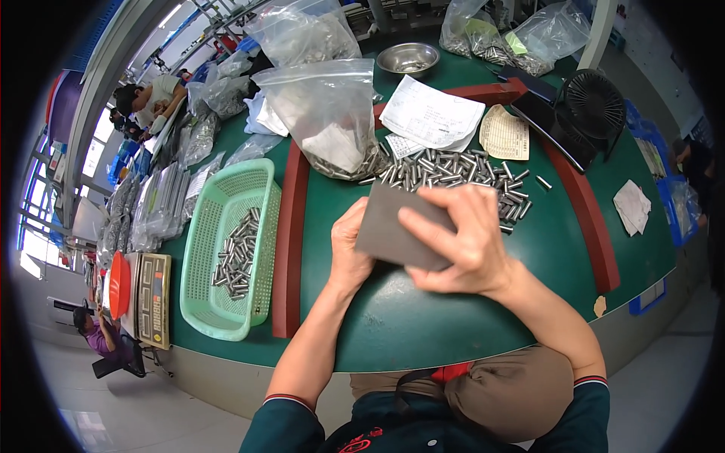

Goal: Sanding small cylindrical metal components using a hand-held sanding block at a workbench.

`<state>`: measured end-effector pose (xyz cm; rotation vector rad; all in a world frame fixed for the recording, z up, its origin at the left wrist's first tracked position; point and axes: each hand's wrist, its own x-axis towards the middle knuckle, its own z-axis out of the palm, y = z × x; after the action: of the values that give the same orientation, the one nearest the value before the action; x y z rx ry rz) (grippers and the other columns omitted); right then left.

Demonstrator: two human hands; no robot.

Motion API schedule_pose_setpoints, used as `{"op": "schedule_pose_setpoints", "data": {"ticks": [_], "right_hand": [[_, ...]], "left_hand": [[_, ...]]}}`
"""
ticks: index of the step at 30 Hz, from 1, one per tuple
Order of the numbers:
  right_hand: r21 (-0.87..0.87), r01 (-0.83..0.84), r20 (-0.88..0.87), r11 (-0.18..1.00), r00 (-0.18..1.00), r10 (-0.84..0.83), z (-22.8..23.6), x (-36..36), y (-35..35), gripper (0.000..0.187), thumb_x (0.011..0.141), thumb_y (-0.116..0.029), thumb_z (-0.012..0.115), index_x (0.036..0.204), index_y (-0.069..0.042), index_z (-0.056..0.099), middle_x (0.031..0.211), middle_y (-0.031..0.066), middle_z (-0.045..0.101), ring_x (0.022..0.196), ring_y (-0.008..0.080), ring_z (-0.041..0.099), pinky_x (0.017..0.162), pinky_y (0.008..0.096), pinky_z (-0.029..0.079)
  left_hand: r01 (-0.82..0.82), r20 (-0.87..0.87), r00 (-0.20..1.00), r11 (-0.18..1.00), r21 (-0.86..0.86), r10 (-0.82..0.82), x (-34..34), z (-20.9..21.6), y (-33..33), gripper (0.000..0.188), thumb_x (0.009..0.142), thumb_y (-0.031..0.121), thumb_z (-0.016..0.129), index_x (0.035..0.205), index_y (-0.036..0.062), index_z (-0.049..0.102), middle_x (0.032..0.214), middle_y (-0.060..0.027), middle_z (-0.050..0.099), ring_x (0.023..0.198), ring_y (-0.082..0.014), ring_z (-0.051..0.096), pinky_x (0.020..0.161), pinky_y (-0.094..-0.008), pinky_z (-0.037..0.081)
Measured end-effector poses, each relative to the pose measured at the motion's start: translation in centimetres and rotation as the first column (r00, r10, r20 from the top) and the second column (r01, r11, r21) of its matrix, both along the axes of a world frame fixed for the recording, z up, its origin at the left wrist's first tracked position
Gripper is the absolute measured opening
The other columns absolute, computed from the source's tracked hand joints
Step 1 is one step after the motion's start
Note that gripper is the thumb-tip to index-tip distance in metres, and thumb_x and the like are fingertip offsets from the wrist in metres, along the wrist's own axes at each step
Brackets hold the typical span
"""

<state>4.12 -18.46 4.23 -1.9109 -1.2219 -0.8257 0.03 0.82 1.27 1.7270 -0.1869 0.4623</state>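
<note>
My right hand (pixel 468 245) holds a flat, dark grey square sheet (pixel 389 223), with some fingers across its face and the thumb at its lower edge. At the sheet's left side my left hand (pixel 350 249) is closed. Its fingertips go behind the sheet, so whatever they hold is hidden. A heap of short, shiny metal pins (pixel 445 170) lies on the green table (pixel 393 317) just beyond my hands. To the left, more of these pins (pixel 240 257) rest in a light green plastic basket (pixel 198 302).
Red bars (pixel 287 249) flank the work area. Behind the heap are papers (pixel 432 113), a plastic bag of metal parts (pixel 325 121) and a steel bowl (pixel 408 58). A black fan (pixel 593 109) and white cloth (pixel 632 208) lie right; a scale (pixel 155 298) sits left. Other people work farther off.
</note>
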Motion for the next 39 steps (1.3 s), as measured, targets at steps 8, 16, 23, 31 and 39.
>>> {"op": "schedule_pose_setpoints", "data": {"ticks": [8,16,23,31,39], "right_hand": [[0.041,0.041,-0.029,0.998,0.999,-0.04,-0.4,-0.3,0.4,0.06,0.054,-0.03,0.079,0.11,-0.011,0.068,0.108,0.0131,0.06,0.09,0.0282,0.056,0.081,0.0414,0.038],[0.058,0.023,-0.027,0.998,0.999,-0.022,-0.2,-0.4,0.3,0.061,0.051,-0.028,0.078,0.109,-0.009,0.071,0.107,0.0139,0.062,0.086,0.0269,0.058,0.08,0.039,0.04],[0.062,-0.056,-0.057,0.996,0.997,0.06,0.5,-0.4,0.0,0.066,0.052,-0.029,0.078,0.113,-0.008,0.069,0.109,0.0157,0.061,0.087,0.029,0.058,0.081,0.0397,0.041],[0.041,-0.074,-0.107,0.996,0.991,0.078,1.3,0.1,-0.8,0.062,0.053,-0.025,0.077,0.111,-0.007,0.069,0.107,0.0153,0.061,0.091,0.0291,0.057,0.081,0.0391,0.04],[0.019,-0.068,-0.136,0.997,0.988,0.07,1.6,0.6,-1.2,0.057,0.053,-0.027,0.078,0.105,-0.009,0.07,0.103,0.0117,0.059,0.091,0.0283,0.055,0.081,0.0398,0.039]], "left_hand": [[-0.025,0.0,1.0,0.995,0.094,0.025,-0.5,0.2,-0.2,0.007,0.086,-0.001,0.063,0.091,-0.0025,0.067,0.088,-0.0069,0.065,0.082,-0.0158,0.061,0.074,-0.0261,0.048],[-0.041,-0.023,0.999,0.998,0.054,0.042,-0.2,-0.6,-0.3,0.01,0.085,-0.002,0.063,0.094,-0.0014,0.069,0.091,-0.0074,0.066,0.085,-0.016,0.061,0.074,-0.027,0.049],[0.002,0.066,0.998,0.999,-0.034,0.0,-0.2,-0.3,0.1,0.018,0.081,-0.004,0.064,0.099,-0.0027,0.068,0.096,-0.0068,0.065,0.089,-0.0162,0.059,0.079,-0.0274,0.047],[-0.055,0.025,0.998,0.998,-0.01,0.055,-0.1,0.1,0.0,0.015,0.082,-0.007,0.066,0.096,-0.0031,0.067,0.092,-0.0059,0.063,0.086,-0.0144,0.057,0.076,-0.0249,0.046],[-0.043,0.041,0.998,0.996,-0.083,0.046,0.2,0.6,-1.1,0.012,0.081,-0.008,0.065,0.091,-0.0021,0.066,0.09,-0.0051,0.063,0.083,-0.0141,0.057,0.071,-0.025,0.046]]}}
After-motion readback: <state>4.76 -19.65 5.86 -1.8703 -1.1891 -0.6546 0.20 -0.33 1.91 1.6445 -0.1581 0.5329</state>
